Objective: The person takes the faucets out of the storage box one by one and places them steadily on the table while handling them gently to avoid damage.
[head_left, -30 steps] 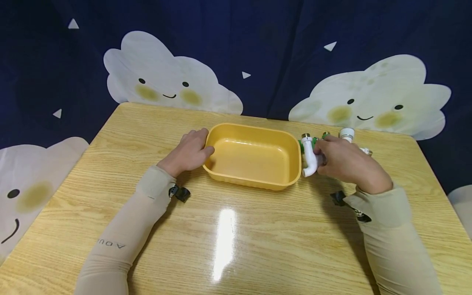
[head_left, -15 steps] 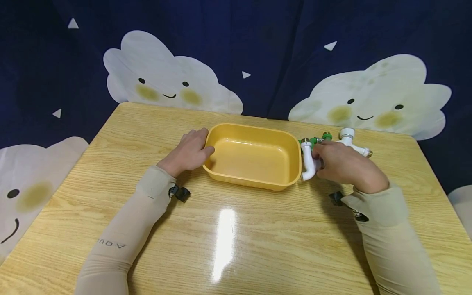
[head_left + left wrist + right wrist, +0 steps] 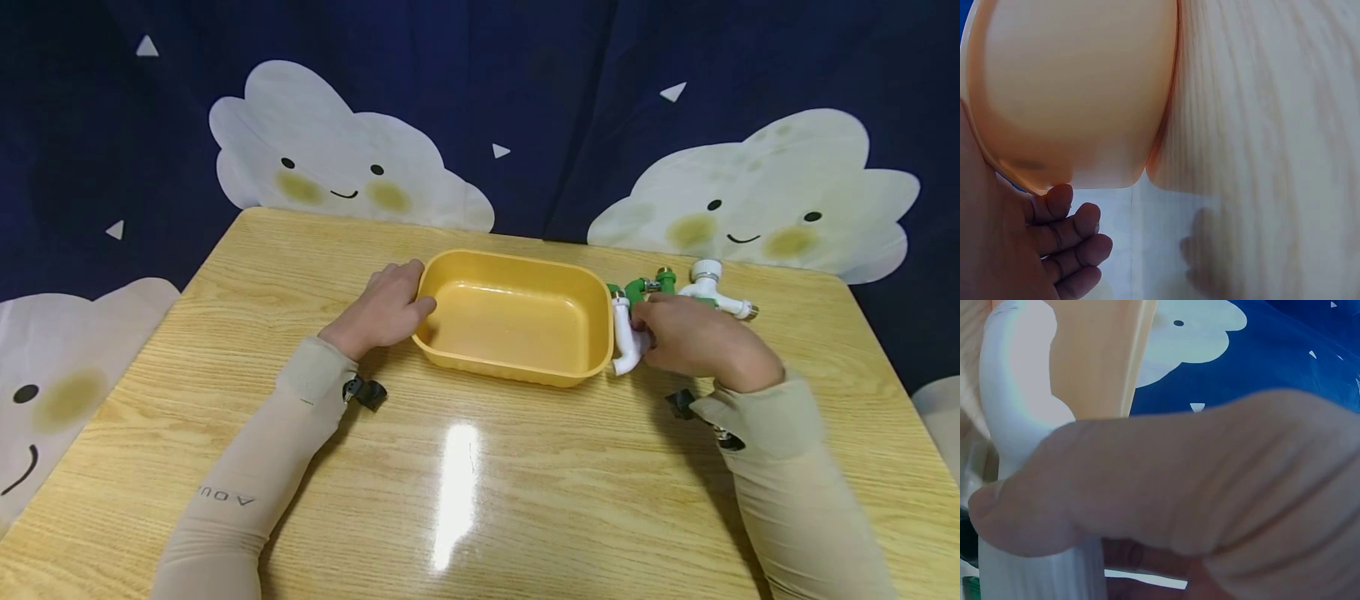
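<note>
A yellow plastic basin stands on the wooden table. My left hand grips its left rim, thumb over the inside and fingers outside; the left wrist view shows several curled fingers beside the basin wall. My right hand holds a white plastic faucet by its body, close to the basin's right end. In the right wrist view, the thumb lies across the white faucet, its curved spout sticking up past the thumb. The other fingers are mostly hidden.
Behind my right hand lie a green faucet with a brass thread and a second white faucet. More green plastic shows by the basin's right end. A dark blue curtain with clouds hangs behind the table.
My right hand has shifted slightly left and toward me with the white faucet, uncovering more of the green and white faucets behind. The left hand and basin have stayed put.
</note>
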### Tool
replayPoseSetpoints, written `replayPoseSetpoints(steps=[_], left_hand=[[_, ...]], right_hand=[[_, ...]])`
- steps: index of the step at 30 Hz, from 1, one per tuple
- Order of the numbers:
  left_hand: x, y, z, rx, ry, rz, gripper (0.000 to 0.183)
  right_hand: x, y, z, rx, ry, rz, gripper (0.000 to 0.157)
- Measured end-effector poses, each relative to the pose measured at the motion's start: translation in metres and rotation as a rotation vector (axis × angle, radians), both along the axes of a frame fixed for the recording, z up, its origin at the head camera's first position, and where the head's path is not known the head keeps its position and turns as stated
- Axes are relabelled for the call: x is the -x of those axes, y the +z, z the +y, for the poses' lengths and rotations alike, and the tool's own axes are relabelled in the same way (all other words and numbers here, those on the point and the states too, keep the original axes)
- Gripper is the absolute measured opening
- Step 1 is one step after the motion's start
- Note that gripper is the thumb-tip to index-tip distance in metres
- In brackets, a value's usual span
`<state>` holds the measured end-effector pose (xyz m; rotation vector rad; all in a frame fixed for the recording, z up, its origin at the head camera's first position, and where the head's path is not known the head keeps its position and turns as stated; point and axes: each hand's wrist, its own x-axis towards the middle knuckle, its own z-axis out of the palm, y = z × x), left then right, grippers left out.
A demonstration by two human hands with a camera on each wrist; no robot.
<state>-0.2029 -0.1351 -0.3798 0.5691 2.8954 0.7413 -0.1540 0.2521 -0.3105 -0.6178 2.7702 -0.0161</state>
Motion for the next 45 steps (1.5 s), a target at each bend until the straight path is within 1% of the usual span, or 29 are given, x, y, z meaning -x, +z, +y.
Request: replayPoseSetpoints(steps=[3,9,17,27,32,45], left_hand=[[0.000,0.000,0.000,-0.001,0.000,-0.001,0.023],[0.000,0.000,0.000,-0.003,0.000,0.000,0.023],[0.000,0.001,0.000,-0.005,-0.002,-0.002,0.024],[0.001,0.000,0.000,-0.003,-0.001,-0.001,0.025],[0.000,0.000,0.000,-0.003,0.001,-0.007,0.026],[0.000,0.001,0.000,-0.003,-0.003,-0.007,0.025]], right_hand=[[0.001,-0.002,0.000,-0.002,0.012,-0.011,0.013],[0.002,-0.007,-0.001,0.006,0.043,0.004,0.014],[0.001,-0.008,-0.005,0.007,0.061,0.006,0.012],[-0.001,-0.009,-0.007,0.020,0.059,-0.016,0.012],[-0.002,-0.008,-0.008,0.021,0.047,-0.043,0.011],[-0.001,-0.012,-0.010,-0.005,0.025,-0.097,0.012]])
